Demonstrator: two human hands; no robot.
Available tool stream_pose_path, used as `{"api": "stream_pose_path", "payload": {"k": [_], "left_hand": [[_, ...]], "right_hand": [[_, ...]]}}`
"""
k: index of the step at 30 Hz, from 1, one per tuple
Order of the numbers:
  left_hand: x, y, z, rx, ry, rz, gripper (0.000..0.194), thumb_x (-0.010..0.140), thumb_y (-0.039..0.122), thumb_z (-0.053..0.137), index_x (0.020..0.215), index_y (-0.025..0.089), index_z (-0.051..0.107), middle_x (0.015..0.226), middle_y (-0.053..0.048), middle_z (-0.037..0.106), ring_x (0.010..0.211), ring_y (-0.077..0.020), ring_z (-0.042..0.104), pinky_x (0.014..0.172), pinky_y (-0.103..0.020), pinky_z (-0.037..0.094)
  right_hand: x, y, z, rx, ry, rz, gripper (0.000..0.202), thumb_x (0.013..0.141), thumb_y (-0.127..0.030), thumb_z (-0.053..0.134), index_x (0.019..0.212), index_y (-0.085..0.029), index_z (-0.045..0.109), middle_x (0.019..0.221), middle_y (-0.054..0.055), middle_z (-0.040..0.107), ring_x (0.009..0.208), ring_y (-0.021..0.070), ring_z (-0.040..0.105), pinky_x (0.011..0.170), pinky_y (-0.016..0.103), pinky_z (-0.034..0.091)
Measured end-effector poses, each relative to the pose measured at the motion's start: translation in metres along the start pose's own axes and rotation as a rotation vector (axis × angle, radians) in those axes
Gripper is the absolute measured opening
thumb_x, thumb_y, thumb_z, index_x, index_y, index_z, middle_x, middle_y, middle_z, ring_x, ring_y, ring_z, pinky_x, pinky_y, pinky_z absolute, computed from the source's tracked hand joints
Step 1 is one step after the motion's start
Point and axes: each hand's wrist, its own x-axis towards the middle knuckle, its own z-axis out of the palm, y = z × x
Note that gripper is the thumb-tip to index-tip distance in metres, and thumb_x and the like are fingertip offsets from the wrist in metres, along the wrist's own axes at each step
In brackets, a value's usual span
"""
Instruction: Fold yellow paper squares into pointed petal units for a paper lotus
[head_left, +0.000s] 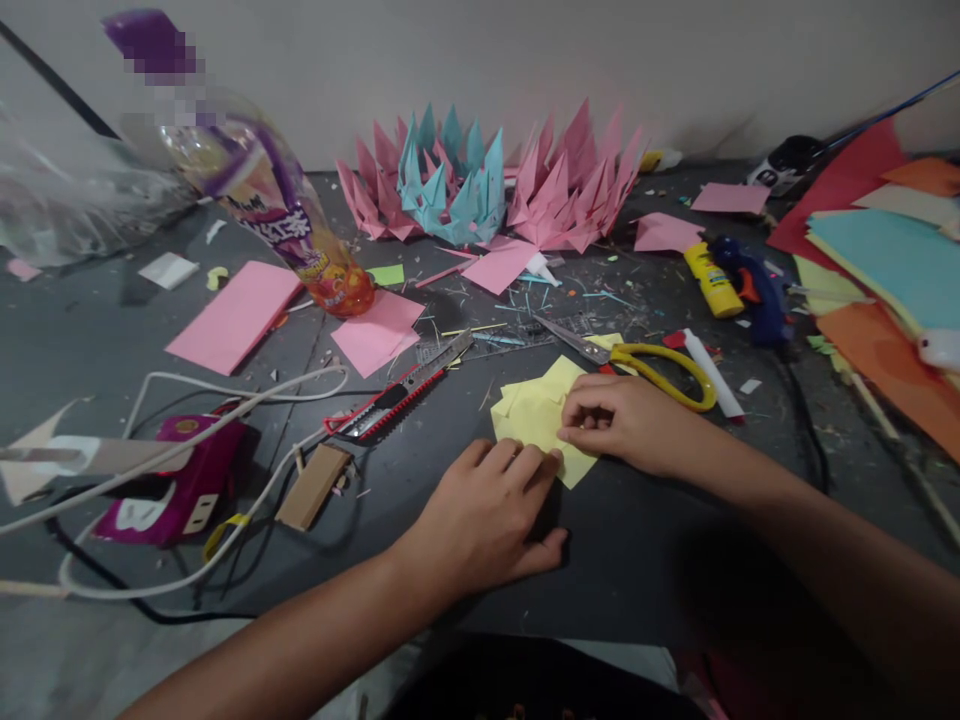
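Several yellow paper sheets [534, 408] lie in a loose, overlapping pile on the dark table. My left hand [499, 505] rests on the pile's lower left edge, fingertips on the paper and thumb stretched out to the right over the table. At the pile's right side, my right hand [611, 420] has its fingers curled and pinched at the edge of the yellow paper. Just beyond that hand lie yellow-handled scissors [664, 370], their blades pointing to the upper left.
A red box cutter [405, 392], cardboard piece [313, 487] and magenta box with white cables [176, 470] lie left. A drink bottle [281, 215] stands behind. Folded pink [577, 190] and blue [454, 190] paper shapes are at the back; a glue gun [757, 295] and coloured sheets [885, 260] lie right.
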Motion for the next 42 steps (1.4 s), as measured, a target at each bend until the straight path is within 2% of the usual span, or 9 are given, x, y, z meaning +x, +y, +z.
{"api": "stream_pose_path", "payload": {"k": [10,17,23,33,39,42], "left_hand": [[0.000,0.002,0.002,0.007,-0.010,-0.011,0.052,0.083,0.049,0.047,0.119,0.012,0.047,0.106,-0.007,0.055,0.093,-0.0227,0.051,0.075,-0.036,0.043],[-0.001,0.002,-0.001,0.014,-0.045,0.008,0.050,0.083,0.048,0.048,0.117,0.011,0.048,0.109,-0.008,0.054,0.097,-0.0236,0.051,0.077,-0.036,0.044],[-0.004,0.000,-0.002,-0.014,-0.036,0.026,0.056,0.082,0.048,0.050,0.124,0.010,0.045,0.116,-0.008,0.055,0.104,-0.0232,0.050,0.084,-0.035,0.043],[-0.015,0.000,0.002,-0.105,0.044,-0.007,0.059,0.079,0.051,0.052,0.122,0.012,0.046,0.124,-0.010,0.053,0.117,-0.0250,0.045,0.097,-0.039,0.038],[-0.017,0.000,0.003,-0.205,0.127,-0.108,0.036,0.084,0.035,0.047,0.114,0.015,0.052,0.121,-0.008,0.057,0.111,-0.0215,0.052,0.095,-0.038,0.041],[-0.017,-0.003,0.007,-0.301,0.220,-0.118,0.031,0.086,0.030,0.046,0.111,0.016,0.056,0.116,-0.008,0.061,0.108,-0.0207,0.055,0.096,-0.037,0.042]], "right_hand": [[0.000,0.002,0.000,-0.044,-0.006,0.024,0.013,0.072,-0.023,0.064,0.068,-0.018,0.053,0.068,-0.001,0.051,0.058,0.0106,0.046,0.055,0.025,0.036],[0.000,0.000,-0.007,0.010,-0.084,0.037,0.009,0.074,-0.016,0.058,0.070,-0.018,0.049,0.070,-0.002,0.051,0.057,0.0100,0.043,0.054,0.023,0.035],[-0.001,0.003,-0.013,0.012,-0.148,-0.016,0.005,0.076,-0.015,0.053,0.075,-0.018,0.050,0.071,-0.001,0.049,0.060,0.0109,0.044,0.055,0.024,0.035],[-0.004,0.006,-0.013,0.058,-0.152,-0.100,0.011,0.073,-0.008,0.048,0.080,-0.016,0.051,0.077,0.001,0.054,0.065,0.0115,0.049,0.059,0.024,0.040],[-0.001,0.006,-0.009,0.014,-0.096,-0.131,0.023,0.066,-0.002,0.048,0.084,-0.015,0.057,0.078,0.003,0.058,0.066,0.0117,0.051,0.060,0.024,0.042],[0.001,0.008,-0.007,-0.017,-0.070,-0.141,0.022,0.065,-0.003,0.051,0.082,-0.014,0.060,0.077,0.003,0.059,0.065,0.0119,0.052,0.060,0.024,0.042]]}}
